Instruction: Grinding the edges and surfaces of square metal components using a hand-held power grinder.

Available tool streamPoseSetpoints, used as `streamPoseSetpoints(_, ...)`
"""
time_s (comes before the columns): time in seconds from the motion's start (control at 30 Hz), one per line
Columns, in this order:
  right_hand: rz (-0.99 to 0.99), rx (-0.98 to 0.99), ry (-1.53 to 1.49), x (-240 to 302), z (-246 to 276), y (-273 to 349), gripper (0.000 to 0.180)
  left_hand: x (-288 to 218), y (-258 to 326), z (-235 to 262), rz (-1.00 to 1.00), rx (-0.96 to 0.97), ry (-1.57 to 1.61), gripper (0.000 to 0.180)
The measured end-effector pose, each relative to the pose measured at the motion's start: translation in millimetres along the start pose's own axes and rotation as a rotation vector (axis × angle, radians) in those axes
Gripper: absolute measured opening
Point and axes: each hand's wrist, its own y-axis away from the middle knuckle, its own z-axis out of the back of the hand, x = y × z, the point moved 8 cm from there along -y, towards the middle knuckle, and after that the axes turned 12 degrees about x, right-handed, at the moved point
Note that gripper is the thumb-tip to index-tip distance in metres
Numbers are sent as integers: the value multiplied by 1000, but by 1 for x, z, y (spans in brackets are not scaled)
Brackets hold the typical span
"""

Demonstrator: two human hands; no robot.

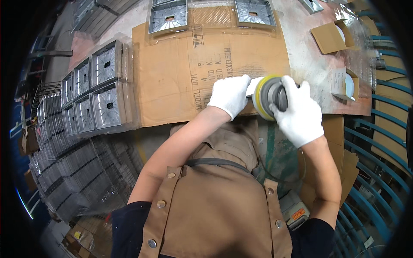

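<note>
In my right hand (pixel 300 116) is a round orbital sander (pixel 272 97) with a grey body and a yellow-edged pad. It is tilted on edge, and my gloved fingers wrap round its top. My left hand (pixel 229 97), also in a white glove, is closed on a bright, flat-sided metal piece (pixel 254 87). That piece lies against the face of the sander's pad, which hides much of its shape. Both hands are over the near edge of a flattened cardboard sheet (pixel 167 81) on the table.
Square metal trays (pixel 168 18) with a centre hole stand at the back. More trays (pixel 106 64) fill clear plastic packs at the left. At the right are two small open boxes (pixel 325 39) holding round discs. Blue curved bars (pixel 389 107) run along the right side.
</note>
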Motion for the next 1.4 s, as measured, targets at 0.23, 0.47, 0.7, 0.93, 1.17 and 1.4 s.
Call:
streamPoseSetpoints(0.23, 3, 26, 1, -8, -2, 6, 60, 1, 0, 3, -2, 18, -7, 36)
streamPoseSetpoints(0.47, -5, 6, 24, -12, 1, 2, 62, 2, 0, 2, -4, 20, -9, 36)
streamPoseSetpoints(0.7, 28, -71, 27, -7, 10, -11, 58, -2, -1, 5, -32, -21, -12, 37)
streamPoseSetpoints(0.93, -9, -18, 34, -2, 11, -12, 59, 1, -3, 5, -15, -9, -29, 36)
streamPoseSetpoints(1.17, 1, -105, 49, -30, 14, -13, 59, 3, -2, 5, -11, 5, -15, 40)
streamPoseSetpoints(1.4, 2, -189, 51, -5, 15, -6, 63, 3, -1, 5, -24, -6, 7, 39)
